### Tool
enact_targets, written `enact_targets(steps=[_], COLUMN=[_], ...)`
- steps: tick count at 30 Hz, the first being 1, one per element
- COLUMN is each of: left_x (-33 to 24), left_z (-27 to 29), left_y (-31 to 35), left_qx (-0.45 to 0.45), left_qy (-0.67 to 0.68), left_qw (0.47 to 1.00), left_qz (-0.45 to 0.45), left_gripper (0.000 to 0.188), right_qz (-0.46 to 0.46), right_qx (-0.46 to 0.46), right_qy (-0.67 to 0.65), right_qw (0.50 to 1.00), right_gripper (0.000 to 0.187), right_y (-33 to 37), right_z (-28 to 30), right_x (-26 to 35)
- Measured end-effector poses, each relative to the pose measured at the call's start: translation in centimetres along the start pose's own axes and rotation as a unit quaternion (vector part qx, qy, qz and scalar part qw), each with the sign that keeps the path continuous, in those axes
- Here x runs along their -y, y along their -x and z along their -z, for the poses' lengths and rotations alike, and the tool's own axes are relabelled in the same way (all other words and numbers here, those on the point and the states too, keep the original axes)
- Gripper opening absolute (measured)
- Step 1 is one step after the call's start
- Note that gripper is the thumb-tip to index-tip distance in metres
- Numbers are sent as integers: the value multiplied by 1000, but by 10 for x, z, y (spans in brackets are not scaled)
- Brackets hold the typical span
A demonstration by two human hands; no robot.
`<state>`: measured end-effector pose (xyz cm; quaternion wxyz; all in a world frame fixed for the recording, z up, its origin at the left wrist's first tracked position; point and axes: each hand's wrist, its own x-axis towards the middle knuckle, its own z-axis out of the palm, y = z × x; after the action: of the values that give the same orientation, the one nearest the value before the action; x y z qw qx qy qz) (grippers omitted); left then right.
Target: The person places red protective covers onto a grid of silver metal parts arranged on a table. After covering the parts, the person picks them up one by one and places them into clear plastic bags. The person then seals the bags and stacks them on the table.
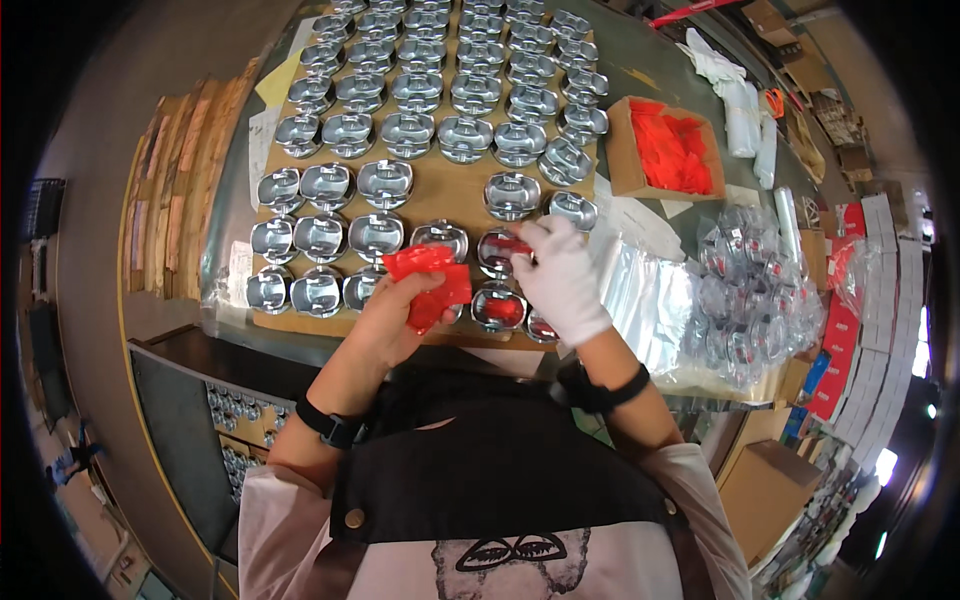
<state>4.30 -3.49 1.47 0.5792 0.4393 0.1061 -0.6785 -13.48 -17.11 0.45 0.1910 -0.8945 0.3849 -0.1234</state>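
The red packets (450, 285) sit above the near part of the rows of silver pistons (409, 133), gripped between the thumb and fingers of the bare left hand (396, 308). Just to their right, the white-gloved right hand (562, 278) bends its fingers over a piston with red inside (489, 262), whether pinching anything one cannot tell. Beneath lies a cardboard sheet (440, 185); farther right stand an open box (627, 168) of red packets and, nearer, plastic-bagged pistons (757, 292).
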Motion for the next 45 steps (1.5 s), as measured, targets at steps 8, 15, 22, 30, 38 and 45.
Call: enact_targets(steps=[8,15,22,30,38,45], left_x=[20,18,-2,9,0,-8], left_z=[-33,-19,-35,-64,-47,-53], left_y=[-14,-41,-44,-58,-69,-76], left_qx=[71,83,130,106,57,70], left_qy=[-200,-181,-15,-156,-107,-42], left_qw=[975,978,987,982,992,997], left_qz=[-59,-58,92,19,-38,-5], left_gripper=[37,33,39,37,34,39], right_qz=[-96,-187,-35,-273,-134,-89], right_qx=[150,-19,-52,56,-72,-86], right_qy=[-211,-172,26,-325,-83,-8], right_qw=[961,967,998,904,985,992], right_gripper=[35,18,32,36,12,33], right_y=[16,34,25,10,-14,-36], right_z=[53,29,38,41,39,43], right_x=[23,-64,-53,-14,-85,-63])
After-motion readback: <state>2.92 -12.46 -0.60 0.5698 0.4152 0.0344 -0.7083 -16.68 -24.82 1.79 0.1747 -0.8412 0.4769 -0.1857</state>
